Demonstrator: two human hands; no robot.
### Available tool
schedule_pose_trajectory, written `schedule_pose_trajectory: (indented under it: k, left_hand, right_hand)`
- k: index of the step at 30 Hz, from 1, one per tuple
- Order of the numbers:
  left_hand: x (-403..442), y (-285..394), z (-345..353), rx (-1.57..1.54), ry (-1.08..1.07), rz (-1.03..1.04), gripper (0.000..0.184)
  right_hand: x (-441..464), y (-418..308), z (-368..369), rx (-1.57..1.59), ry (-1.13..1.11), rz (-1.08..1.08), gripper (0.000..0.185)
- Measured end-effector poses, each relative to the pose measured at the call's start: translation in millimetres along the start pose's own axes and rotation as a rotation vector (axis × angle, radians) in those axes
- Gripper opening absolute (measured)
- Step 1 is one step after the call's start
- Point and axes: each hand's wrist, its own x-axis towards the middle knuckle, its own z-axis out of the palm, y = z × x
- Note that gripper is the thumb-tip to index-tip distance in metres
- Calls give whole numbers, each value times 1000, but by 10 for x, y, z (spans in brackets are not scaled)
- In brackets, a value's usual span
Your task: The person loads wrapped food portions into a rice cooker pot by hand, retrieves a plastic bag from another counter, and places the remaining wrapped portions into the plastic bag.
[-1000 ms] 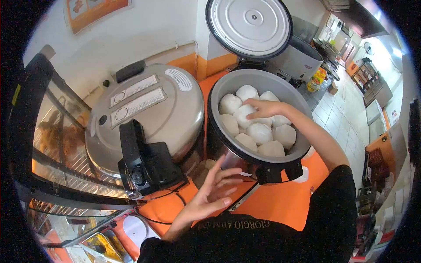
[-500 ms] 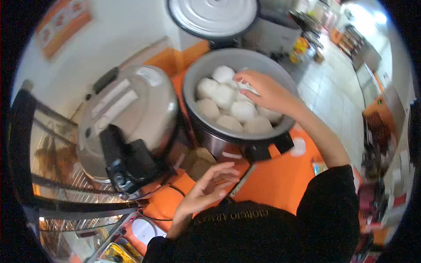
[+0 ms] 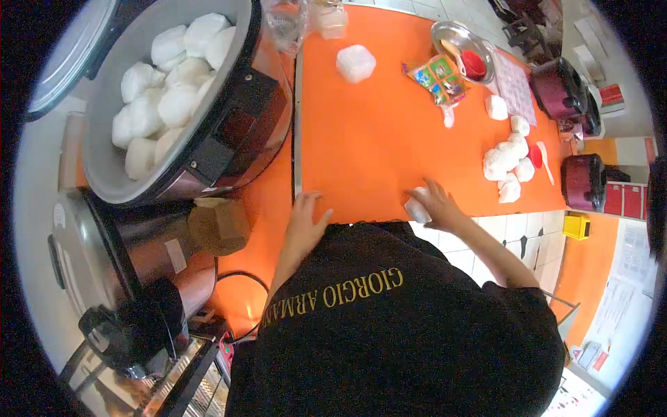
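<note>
My right hand [image 3: 445,208] is at the orange table's near edge, its fingers curled over a white rice ball [image 3: 416,210] in clear wrap. My left hand [image 3: 306,221] holds nothing; its thumb and fingers are apart by the table's left corner. More white wrapped rice balls [image 3: 180,105] are piled in the grey-lined pot [image 3: 104,163] of a large rice cooker at the upper left. One wrapped rice ball [image 3: 356,63] sits alone on the table, and several white rice balls [image 3: 505,158] are clustered at its right.
On the orange table [image 3: 361,146] are a colourful packet [image 3: 439,78], a metal bowl [image 3: 451,31] with a red cup, and a white spoon [image 3: 545,164]. A second steel cooker [image 3: 83,240] stands at left beside a cardboard box [image 3: 221,226]. Dark red cookers [image 3: 559,89] line the right.
The view has turned right, towards the table. My right hand has left the pot and is now at the table edge with a rice ball. My left hand is still open.
</note>
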Motion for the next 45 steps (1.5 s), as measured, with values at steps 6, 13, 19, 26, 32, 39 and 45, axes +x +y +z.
schedule_pose_trajectory:
  k: [6, 13, 19, 26, 32, 39, 45]
  left_hand:
    - [170, -52, 67, 374, 9, 269, 37]
    - [212, -683, 166, 402, 269, 379, 35]
    - [215, -764, 208, 369, 321, 498, 31]
    - [484, -1177, 439, 276, 408, 680, 26]
    - [515, -1111, 345, -79, 14, 255, 26]
    - [319, -887, 213, 165, 287, 350, 27]
    - [171, -391, 122, 416, 257, 426, 25]
  right_hand:
    - [418, 325, -351, 400, 18, 110, 68]
    - [1052, -406, -2389, 1556, 224, -166, 49]
    - [1806, -1878, -3686, 546, 345, -782, 51]
    - [3745, -2633, -3434, -326, 31, -609, 62]
    - [3440, -2626, -3648, -436, 173, -704, 52]
    - [1343, -1667, -3193, 469, 336, -908, 34]
    - [322, -937, -1210, 1147, -483, -742, 40]
